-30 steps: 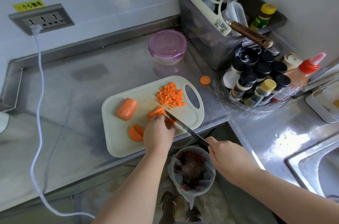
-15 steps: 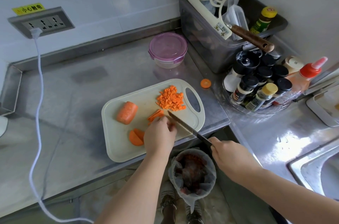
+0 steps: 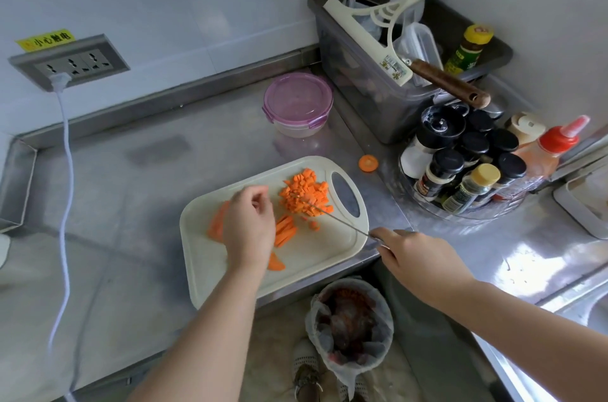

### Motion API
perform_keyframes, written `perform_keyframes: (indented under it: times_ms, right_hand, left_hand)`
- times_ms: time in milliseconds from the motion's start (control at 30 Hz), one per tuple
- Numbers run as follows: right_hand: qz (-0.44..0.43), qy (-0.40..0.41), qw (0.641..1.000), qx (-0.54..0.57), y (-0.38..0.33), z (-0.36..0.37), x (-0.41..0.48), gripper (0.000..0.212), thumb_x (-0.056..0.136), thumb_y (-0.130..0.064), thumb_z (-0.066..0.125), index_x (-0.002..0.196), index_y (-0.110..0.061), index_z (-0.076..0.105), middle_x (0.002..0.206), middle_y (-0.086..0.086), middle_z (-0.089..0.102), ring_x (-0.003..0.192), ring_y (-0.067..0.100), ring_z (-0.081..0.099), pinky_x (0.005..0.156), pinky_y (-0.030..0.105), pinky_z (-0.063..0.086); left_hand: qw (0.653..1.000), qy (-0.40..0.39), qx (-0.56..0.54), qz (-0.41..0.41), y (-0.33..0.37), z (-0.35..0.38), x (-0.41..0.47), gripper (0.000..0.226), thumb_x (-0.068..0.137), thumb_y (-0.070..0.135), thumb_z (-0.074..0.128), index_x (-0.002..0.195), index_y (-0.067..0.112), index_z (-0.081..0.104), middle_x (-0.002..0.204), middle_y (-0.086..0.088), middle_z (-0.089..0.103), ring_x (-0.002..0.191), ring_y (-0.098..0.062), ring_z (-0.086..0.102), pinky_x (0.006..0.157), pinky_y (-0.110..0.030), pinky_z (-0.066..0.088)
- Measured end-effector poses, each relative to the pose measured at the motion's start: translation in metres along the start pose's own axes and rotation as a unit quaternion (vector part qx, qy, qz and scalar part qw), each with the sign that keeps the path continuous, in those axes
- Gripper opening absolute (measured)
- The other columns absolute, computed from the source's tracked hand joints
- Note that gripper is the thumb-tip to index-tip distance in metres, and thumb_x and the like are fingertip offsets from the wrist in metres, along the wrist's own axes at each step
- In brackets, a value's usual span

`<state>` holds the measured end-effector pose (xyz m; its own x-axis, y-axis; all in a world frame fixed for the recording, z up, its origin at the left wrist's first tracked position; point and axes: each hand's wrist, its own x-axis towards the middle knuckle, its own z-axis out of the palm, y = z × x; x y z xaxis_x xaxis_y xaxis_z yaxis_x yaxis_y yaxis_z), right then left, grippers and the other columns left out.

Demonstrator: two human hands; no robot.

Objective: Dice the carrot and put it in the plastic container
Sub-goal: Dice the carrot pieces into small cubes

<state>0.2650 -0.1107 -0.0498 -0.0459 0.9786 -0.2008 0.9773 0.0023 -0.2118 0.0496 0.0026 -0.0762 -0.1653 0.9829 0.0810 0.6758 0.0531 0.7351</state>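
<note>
While the pale plastic cutting board [image 3: 230,273] bears the work, lidded purple plastic container [image 3: 297,102] behind, slack empty left hand [image 3: 250,227] should keep clear and right hand [image 3: 418,257], clamped on the slim knife [image 3: 340,220], sweep through the orange carrot heap [image 3: 306,194].

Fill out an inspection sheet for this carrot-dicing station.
Surface: steel counter, with the cutting board lying at its front edge.
Job's things: diced carrot heaped near the board's handle hole; carrot strips and a carrot chunk not yet diced; plastic container behind the board, lid on.
Clutter: one carrot round off the board; grey bin holding a squeegee; spice bottles beside it.
Hands: right hand grips the knife, blade at the heap; left hand above the board, fingers loosely curled, nothing visibly held.
Cables: white cable plugged into the wall socket, trailing across the counter and over its front edge.
Surroundings: bagged waste bin on the floor; sink at right.
</note>
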Motion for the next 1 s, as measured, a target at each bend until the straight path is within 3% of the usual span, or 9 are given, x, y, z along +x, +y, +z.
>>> perform_keyframes:
  times_ms: [167, 233, 367, 500, 600, 667, 800, 900, 1000]
  right_hand:
    - [-0.028, 0.067, 0.995, -0.063, 0.0, 0.003, 0.005, 0.019, 0.088, -0.032, 0.065, 0.106, -0.025, 0.065, 0.075, -0.006, 0.066, 0.055, 0.025, 0.061, 0.042, 0.022, 0.021]
    - [-0.025, 0.078, 0.992, -0.093, -0.001, 0.002, 0.008, 0.026, 0.068, -0.028, 0.084, 0.088, -0.022, 0.07, 0.057, -0.006, 0.06, 0.037, 0.023, 0.051, 0.042, 0.019, 0.014]
    - [-0.029, 0.085, 0.99, -0.11, -0.003, -0.003, 0.01, 0.035, 0.051, -0.025, 0.092, 0.077, -0.019, 0.07, 0.046, -0.004, 0.052, 0.029, 0.021, 0.043, 0.04, 0.021, 0.015]
    - [-0.02, 0.069, 0.992, -0.101, -0.005, -0.007, 0.008, 0.029, 0.065, -0.03, 0.086, 0.088, -0.021, 0.069, 0.055, -0.005, 0.058, 0.037, 0.02, 0.05, 0.041, 0.022, 0.019]
    - [-0.012, 0.026, 0.999, -0.035, -0.007, -0.008, 0.005, 0.025, 0.099, -0.035, 0.045, 0.121, -0.027, 0.054, 0.092, -0.006, 0.066, 0.075, 0.021, 0.063, 0.057, 0.028, 0.041]
    - [0.013, -0.013, 0.998, 0.065, -0.007, -0.006, 0.001, 0.026, 0.102, -0.03, 0.038, 0.119, -0.022, 0.056, 0.086, -0.004, 0.063, 0.076, 0.02, 0.059, 0.064, 0.031, 0.044]
    - [0.049, -0.068, 0.983, 0.163, -0.013, 0.002, -0.005, 0.022, 0.1, -0.022, 0.043, 0.09, -0.01, 0.057, 0.077, 0.004, 0.061, 0.074, 0.023, 0.056, 0.066, 0.032, 0.042]
    - [0.058, -0.097, 0.98, 0.161, -0.017, 0.006, -0.007, 0.025, 0.1, -0.024, 0.042, 0.077, -0.024, 0.05, 0.074, -0.003, 0.058, 0.072, 0.017, 0.056, 0.064, 0.027, 0.041]
    - [0.066, -0.119, 0.977, 0.161, -0.023, 0.005, -0.008, 0.037, 0.101, -0.025, 0.042, 0.068, -0.036, 0.033, 0.067, -0.011, 0.05, 0.062, 0.009, 0.05, 0.053, 0.019, 0.037]
  left_hand:
    - [0.961, -0.255, 0.054, 0.097, 0.023, -0.012, 0.028, 0.037, 0.085, 0.01, 0.043, 0.07, 0.036, 0.065, 0.096, 0.014, 0.068, 0.096, -0.011, 0.06, 0.091, -0.028, 0.044]
    - [0.926, -0.315, 0.159, 0.131, 0.033, -0.008, 0.032, 0.038, 0.088, 0.012, 0.041, 0.076, 0.033, 0.069, 0.102, 0.015, 0.068, 0.101, -0.01, 0.057, 0.097, -0.031, 0.041]
    - [0.873, -0.361, 0.277, 0.177, 0.044, 0.003, 0.04, 0.04, 0.094, 0.016, 0.036, 0.096, 0.036, 0.071, 0.119, 0.014, 0.062, 0.114, -0.014, 0.05, 0.102, -0.036, 0.035]
    - [0.911, -0.331, 0.194, 0.154, 0.035, 0.008, 0.045, 0.04, 0.095, 0.011, 0.038, 0.114, 0.028, 0.068, 0.125, 0.006, 0.061, 0.117, -0.018, 0.054, 0.103, -0.037, 0.039]
    - [0.966, -0.238, 0.067, 0.073, 0.022, -0.001, 0.047, 0.037, 0.093, 0.0, 0.04, 0.113, 0.014, 0.068, 0.114, -0.006, 0.067, 0.108, -0.022, 0.06, 0.097, -0.032, 0.044]
    - [0.978, -0.197, 0.055, 0.029, 0.005, -0.009, 0.043, 0.035, 0.091, -0.001, 0.041, 0.108, 0.015, 0.068, 0.109, -0.007, 0.068, 0.106, -0.024, 0.061, 0.095, -0.033, 0.044]
    - [0.954, -0.245, 0.165, 0.049, -0.019, -0.012, 0.017, 0.031, 0.087, 0.018, 0.055, 0.117, 0.023, 0.062, 0.12, 0.0, 0.061, 0.112, -0.022, 0.058, 0.097, -0.036, 0.045]
    - [0.911, -0.271, 0.299, 0.087, -0.019, -0.004, -0.002, 0.049, 0.083, 0.045, 0.06, 0.125, 0.023, 0.053, 0.126, 0.001, 0.049, 0.121, -0.023, 0.048, 0.099, -0.036, 0.041]
    - [0.904, -0.245, 0.338, 0.097, -0.02, 0.003, -0.004, 0.047, 0.084, 0.046, 0.059, 0.123, 0.021, 0.052, 0.124, 0.0, 0.046, 0.119, -0.024, 0.047, 0.097, -0.036, 0.04]
